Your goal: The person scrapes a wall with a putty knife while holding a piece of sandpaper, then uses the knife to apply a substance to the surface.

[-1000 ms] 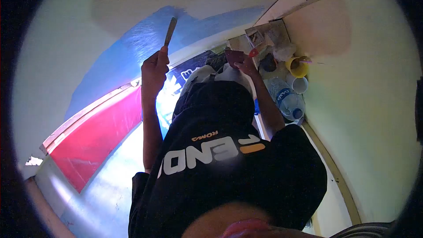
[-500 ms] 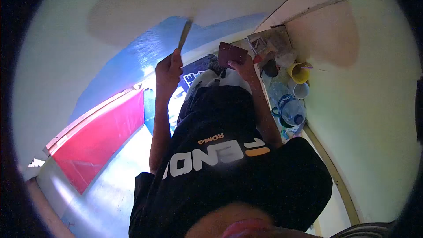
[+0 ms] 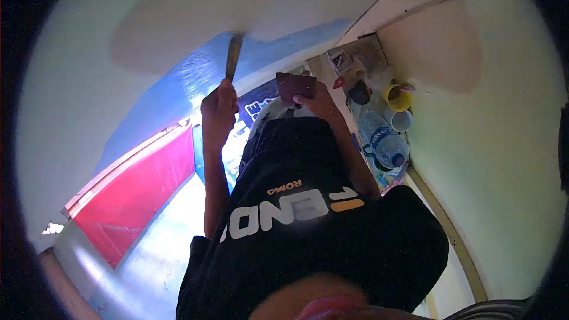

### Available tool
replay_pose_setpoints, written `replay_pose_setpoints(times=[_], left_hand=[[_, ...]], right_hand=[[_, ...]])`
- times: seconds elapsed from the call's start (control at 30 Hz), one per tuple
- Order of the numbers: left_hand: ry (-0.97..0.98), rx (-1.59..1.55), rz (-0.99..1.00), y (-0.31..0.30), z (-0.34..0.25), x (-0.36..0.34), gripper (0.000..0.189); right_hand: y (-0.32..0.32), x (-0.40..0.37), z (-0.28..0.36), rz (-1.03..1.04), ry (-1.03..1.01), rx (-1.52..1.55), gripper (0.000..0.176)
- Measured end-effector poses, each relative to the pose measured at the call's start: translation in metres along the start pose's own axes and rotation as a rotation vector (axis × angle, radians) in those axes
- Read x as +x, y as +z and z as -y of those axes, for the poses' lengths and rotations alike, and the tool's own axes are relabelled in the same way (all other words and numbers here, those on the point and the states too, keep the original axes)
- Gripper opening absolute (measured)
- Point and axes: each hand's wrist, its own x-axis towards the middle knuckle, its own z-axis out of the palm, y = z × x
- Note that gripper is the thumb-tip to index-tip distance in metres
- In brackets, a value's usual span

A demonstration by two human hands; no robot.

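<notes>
Left of the bottle (image 3: 388, 145), the left hand (image 3: 219, 111) grips a tool (image 3: 233, 60), the right hand (image 3: 318, 102) (nearer) a plate (image 3: 294, 88).

The left hand (image 3: 219, 109) grips a tool (image 3: 234, 59), its tip at the blue patch (image 3: 184, 80). The right hand (image 3: 319, 104) holds a brown sheet (image 3: 295, 86).

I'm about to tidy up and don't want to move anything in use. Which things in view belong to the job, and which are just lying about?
Apparently in use:
narrow tool, in the left hand
dark red flat piece, in the right hand

Apparently lying about:
clear bottle
yellow container
white container
</notes>
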Motion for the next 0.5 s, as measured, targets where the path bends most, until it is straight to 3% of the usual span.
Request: replay_pose_setpoints(times=[0.13,0.23,0.33,0.5], left_hand=[[0.034,0.002,0.015,0.007,0.003,0.004,0.053],[0.064,-0.002,0.016,0.006,0.006,0.002,0.054],[-0.031,-0.029,0.03,-0.007,0.0,-0.003,0.055],[0.05,0.002,0.067,0.003,-0.013,-0.005,0.053]], right_hand=[[-0.001,-0.002,-0.02,0.021,0.042,0.083,0.052],[-0.005,-0.002,-0.013,0.091,-0.064,-0.14,0.047],[-0.008,-0.006,-0.013,0.076,0.058,-0.099,0.048],[-0.01,-0.006,-0.012,0.072,0.015,-0.046,0.049]])
